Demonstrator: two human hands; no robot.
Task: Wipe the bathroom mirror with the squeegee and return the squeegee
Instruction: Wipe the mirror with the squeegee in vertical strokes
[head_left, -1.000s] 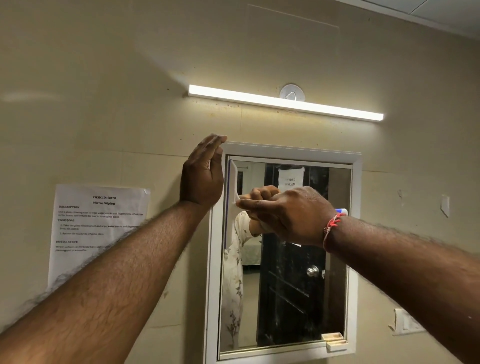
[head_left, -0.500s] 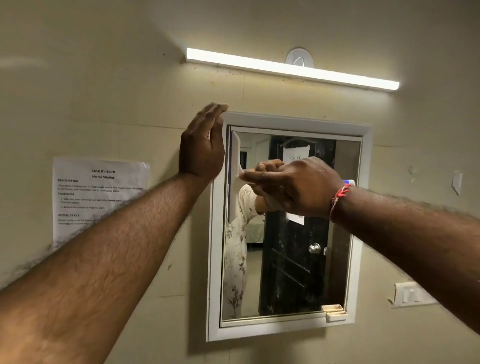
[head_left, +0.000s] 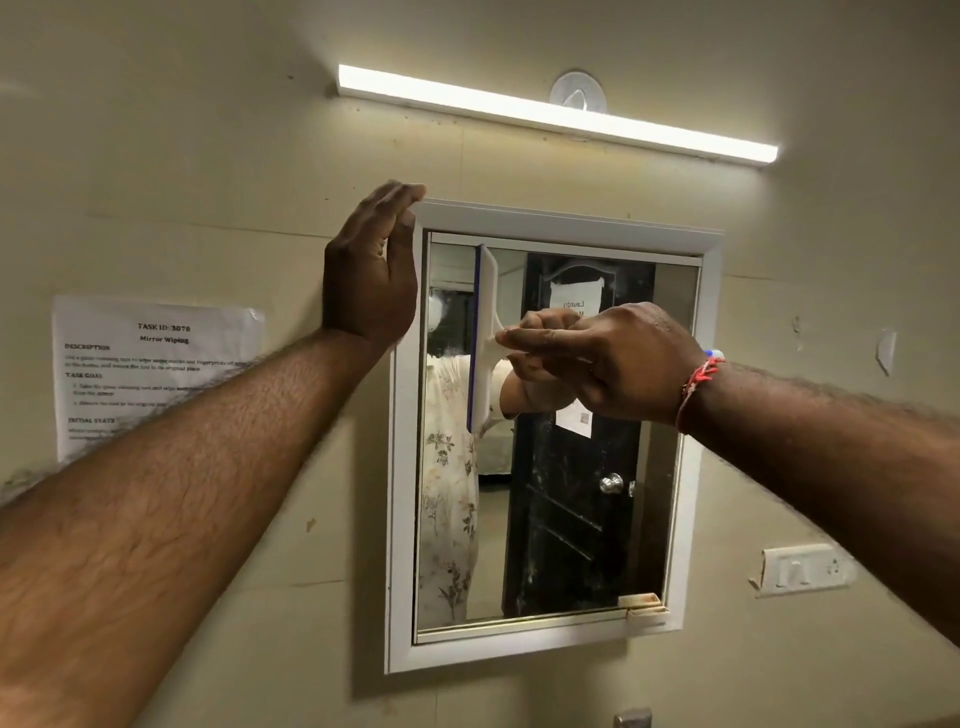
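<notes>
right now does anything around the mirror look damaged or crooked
Yes. The switch plate on the wall right of the mirror sits tilted, and the paper notice on the left is wrinkled. The wall shows scuffs.

Wall-mounted mirror (head_left: 566, 519) in a white frame (head_left: 402, 519), lit by a tube light (head_left: 556, 111) at twelve o'clock. The left hand (head_left: 371, 270), fingers straight and together, lies flat against the frame's upper corner at ten o'clock. The right hand (head_left: 613, 358) grips the handle of a white squeegee (head_left: 485, 338), whose blade stands upright against the glass. A printed sheet (head_left: 156, 374) hangs on the wall at nine o'clock; a switch plate (head_left: 802, 571) sits at four o'clock.
</notes>
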